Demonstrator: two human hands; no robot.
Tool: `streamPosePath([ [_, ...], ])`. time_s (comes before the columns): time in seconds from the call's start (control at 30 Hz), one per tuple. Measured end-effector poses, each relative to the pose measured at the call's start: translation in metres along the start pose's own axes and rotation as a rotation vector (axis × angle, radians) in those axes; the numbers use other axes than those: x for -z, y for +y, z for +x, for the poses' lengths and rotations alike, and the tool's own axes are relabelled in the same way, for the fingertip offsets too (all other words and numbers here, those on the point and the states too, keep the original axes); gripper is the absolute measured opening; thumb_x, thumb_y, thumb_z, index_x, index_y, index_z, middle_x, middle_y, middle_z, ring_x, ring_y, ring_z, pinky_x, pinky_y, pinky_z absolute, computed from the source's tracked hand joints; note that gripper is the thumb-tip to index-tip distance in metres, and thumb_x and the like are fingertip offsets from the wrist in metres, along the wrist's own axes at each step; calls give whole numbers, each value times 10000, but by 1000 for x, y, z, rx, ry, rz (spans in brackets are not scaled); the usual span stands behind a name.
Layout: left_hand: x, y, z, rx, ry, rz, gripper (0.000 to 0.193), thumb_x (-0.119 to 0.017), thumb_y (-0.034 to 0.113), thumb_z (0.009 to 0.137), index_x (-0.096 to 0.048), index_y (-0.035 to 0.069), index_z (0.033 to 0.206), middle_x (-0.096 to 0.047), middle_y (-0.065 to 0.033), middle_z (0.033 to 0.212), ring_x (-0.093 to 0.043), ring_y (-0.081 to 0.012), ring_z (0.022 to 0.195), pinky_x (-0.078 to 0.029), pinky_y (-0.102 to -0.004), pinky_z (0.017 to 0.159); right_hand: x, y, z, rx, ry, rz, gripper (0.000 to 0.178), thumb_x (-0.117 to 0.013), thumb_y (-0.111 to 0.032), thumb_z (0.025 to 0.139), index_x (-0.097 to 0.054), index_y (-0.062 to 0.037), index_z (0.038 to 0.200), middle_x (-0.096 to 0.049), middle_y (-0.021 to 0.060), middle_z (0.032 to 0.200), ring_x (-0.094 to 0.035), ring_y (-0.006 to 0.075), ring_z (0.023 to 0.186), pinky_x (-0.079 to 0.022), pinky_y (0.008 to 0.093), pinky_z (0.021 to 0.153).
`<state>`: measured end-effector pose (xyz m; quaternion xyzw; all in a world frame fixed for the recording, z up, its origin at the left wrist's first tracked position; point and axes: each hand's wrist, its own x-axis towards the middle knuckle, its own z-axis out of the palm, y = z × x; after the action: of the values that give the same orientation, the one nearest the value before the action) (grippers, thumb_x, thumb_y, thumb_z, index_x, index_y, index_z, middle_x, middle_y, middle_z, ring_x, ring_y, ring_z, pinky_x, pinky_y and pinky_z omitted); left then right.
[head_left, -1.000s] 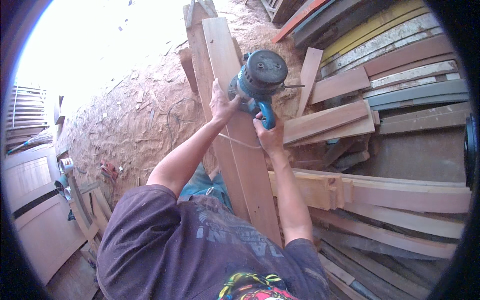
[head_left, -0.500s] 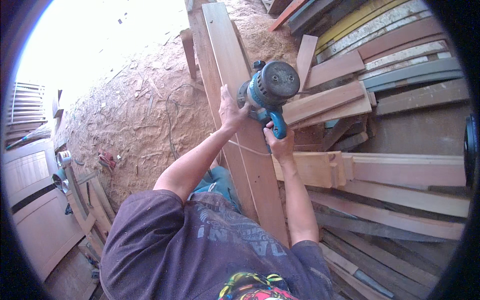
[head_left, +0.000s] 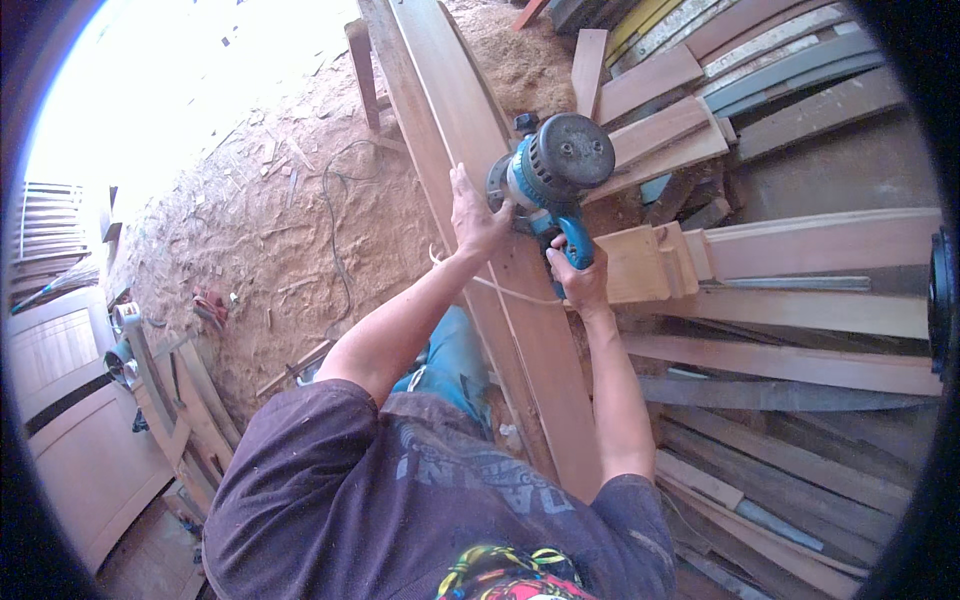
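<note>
A blue router [head_left: 545,165] with a round black motor cap sits on a long wooden board [head_left: 560,365], towards the board's right edge. My right hand [head_left: 583,275] is closed round the router's blue rear handle. Beside the router base, my left hand [head_left: 480,220] lies with fingers stretched along the board and thumb at the base. The board runs away from me, alongside a second plank [head_left: 415,130] on its left. A thin pale cord or strip [head_left: 520,292] crosses the board below my hands. The cutting end of the router is hidden under its body.
Stacked planks [head_left: 810,245] fill the right side, some ends close to my right forearm. Sawdust and wood scraps cover the ground [head_left: 270,220] at left, where a dark cable [head_left: 335,215] lies. Panelled doors [head_left: 95,430] and a wooden frame [head_left: 165,400] stand at the far left.
My view has shifted forward along the board, so the planks at right appear higher. Both hands have moved slightly nearer to me along the board with the router, keeping the same hold.
</note>
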<state>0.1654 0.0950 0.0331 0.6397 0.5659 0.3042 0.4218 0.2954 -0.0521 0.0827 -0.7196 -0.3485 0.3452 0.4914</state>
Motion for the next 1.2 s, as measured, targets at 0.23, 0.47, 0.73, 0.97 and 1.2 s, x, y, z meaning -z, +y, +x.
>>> streamPosePath([
  [0.23, -8, -5, -61, -17, -31, 66, 1048, -807, 301, 818, -192, -51, 1589, -212, -386, 1616, -293, -509, 1499, -299, -469, 1237, 25, 21, -57, -22, 26, -25, 100, -720, 1, 885, -667, -48, 956, -615, -12, 705, -545, 64, 570, -416, 248, 517],
  [0.47, -11, -5, -108, -32, -30, 58, 1015, -808, 289, 829, -214, -43, 1582, -212, -384, 1613, -309, -515, 1487, -321, -481, 1222, 45, 24, -99, 8, 10, -20, 103, -713, 5, 887, -666, -50, 961, -622, -9, 711, -549, 66, 574, -417, 250, 519],
  [0.73, -20, -10, -175, -48, -6, 39, 998, -798, 284, 839, -214, -41, 1580, -221, -372, 1616, -303, -502, 1495, -310, -475, 1228, 70, 29, -160, -48, 9, -81, 73, -746, -51, 865, -700, -53, 921, -652, -13, 722, -591, 79, 637, -468, 280, 593],
  [0.97, -18, 1, -240, -41, -19, 49, 1027, -794, 302, 836, -187, -50, 1586, -233, -355, 1623, -256, -476, 1529, -278, -467, 1246, 93, 24, -220, 46, 58, -165, 76, -742, -44, 859, -702, -37, 922, -630, -6, 672, -576, 75, 607, -445, 284, 556],
  [1.2, -20, 0, -306, -69, -34, 67, 1071, -793, 312, 838, -142, -73, 1597, -210, -348, 1639, -190, -454, 1559, -224, -449, 1271, 119, 33, -287, 84, 72, -162, 72, -758, -105, 859, -732, -67, 915, -641, -19, 690, -579, 74, 615, -461, 301, 580],
])
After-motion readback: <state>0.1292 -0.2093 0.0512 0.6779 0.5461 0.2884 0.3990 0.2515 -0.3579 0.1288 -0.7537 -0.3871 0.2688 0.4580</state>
